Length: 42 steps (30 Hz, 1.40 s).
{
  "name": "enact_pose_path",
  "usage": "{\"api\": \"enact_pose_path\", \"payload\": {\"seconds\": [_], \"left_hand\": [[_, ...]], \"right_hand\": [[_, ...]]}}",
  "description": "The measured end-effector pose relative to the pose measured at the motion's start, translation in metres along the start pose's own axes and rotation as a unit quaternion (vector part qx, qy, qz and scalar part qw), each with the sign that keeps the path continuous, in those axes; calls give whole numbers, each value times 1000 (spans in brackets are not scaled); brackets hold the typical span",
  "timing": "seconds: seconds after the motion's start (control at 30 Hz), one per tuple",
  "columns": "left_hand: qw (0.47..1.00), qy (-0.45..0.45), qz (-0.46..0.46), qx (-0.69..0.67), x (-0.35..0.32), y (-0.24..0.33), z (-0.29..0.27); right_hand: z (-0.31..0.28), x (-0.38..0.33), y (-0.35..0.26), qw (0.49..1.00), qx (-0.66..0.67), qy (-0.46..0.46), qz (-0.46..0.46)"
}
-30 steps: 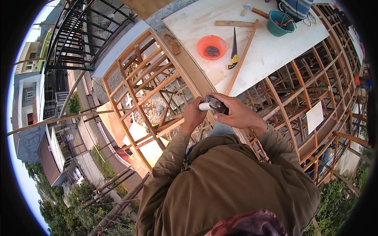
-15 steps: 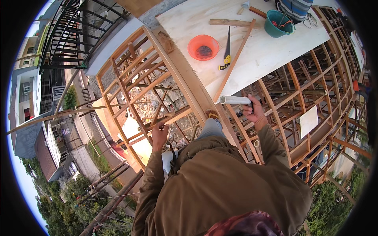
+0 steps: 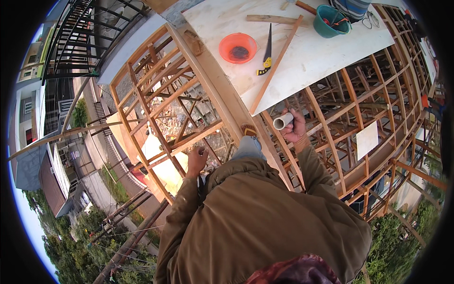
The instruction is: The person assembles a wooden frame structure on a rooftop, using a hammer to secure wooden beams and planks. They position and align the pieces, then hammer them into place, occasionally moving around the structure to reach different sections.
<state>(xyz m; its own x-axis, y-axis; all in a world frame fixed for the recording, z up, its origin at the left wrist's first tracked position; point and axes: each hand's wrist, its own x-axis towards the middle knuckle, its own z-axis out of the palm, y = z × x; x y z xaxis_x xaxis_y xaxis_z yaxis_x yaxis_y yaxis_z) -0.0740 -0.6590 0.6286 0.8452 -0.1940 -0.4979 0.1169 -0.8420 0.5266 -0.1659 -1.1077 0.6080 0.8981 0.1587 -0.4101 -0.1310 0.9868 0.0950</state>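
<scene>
My right hand (image 3: 297,127) is wrapped round a short white plastic pipe (image 3: 283,121), whose open round end faces toward me and left. The pipe is held above the timber framework, just off the near corner of a pale plywood sheet (image 3: 312,71). My left hand (image 3: 196,162) is curled with thumb and fingers drawn in, above the wooden lattice to the left of my leg. Whatever it may hold is hidden. On the plywood lie a handsaw (image 3: 268,52) with a yellow and black handle, an orange basin (image 3: 238,47) with something dark inside, and a long wooden strip (image 3: 278,64).
A green bucket (image 3: 328,27) with tools stands at the plywood's far side, beside a striped bag (image 3: 352,7). Open wooden grid framing (image 3: 354,109) lies right, with deep gaps. Through the left lattice (image 3: 163,109), rubble shows far below. A plank (image 3: 213,83) runs between.
The pipe has swung from sideways to pointing more at me, showing its open end. My left hand has moved slightly right and down, away from the wooden bar. The whole view has shifted slightly.
</scene>
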Motion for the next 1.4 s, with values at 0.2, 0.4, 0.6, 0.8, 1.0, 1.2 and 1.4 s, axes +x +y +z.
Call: {"api": "enact_pose_path", "payload": {"seconds": [0.2, 0.4, 0.6, 0.8, 1.0, 1.2, 1.4], "left_hand": [[997, 41, -72, -7, -7, -40, -17], [955, 249, -158, -14, -51, -97, -49], [930, 241, -257, -109, -98, -137, -21], [970, 142, -197, 14, -90, -128, 31], [990, 64, -116, 52, -28, -79, 22], [990, 7, -119, -77, 43, -30, 9], [981, -99, -72, -152, 121, -22, 4]], "right_hand": [[-56, 5, -21, 870, -207, 434, -108], [-140, -50, -48, 754, -272, 584, -129], [-181, -114, -86, 669, -418, 605, -103], [-182, -101, -88, 590, -558, 573, -114], [-119, -67, -44, 420, -785, 442, -110], [-72, -62, -17, 435, -791, 428, -35], [-111, -81, -10, 450, -727, 515, -59]]}}
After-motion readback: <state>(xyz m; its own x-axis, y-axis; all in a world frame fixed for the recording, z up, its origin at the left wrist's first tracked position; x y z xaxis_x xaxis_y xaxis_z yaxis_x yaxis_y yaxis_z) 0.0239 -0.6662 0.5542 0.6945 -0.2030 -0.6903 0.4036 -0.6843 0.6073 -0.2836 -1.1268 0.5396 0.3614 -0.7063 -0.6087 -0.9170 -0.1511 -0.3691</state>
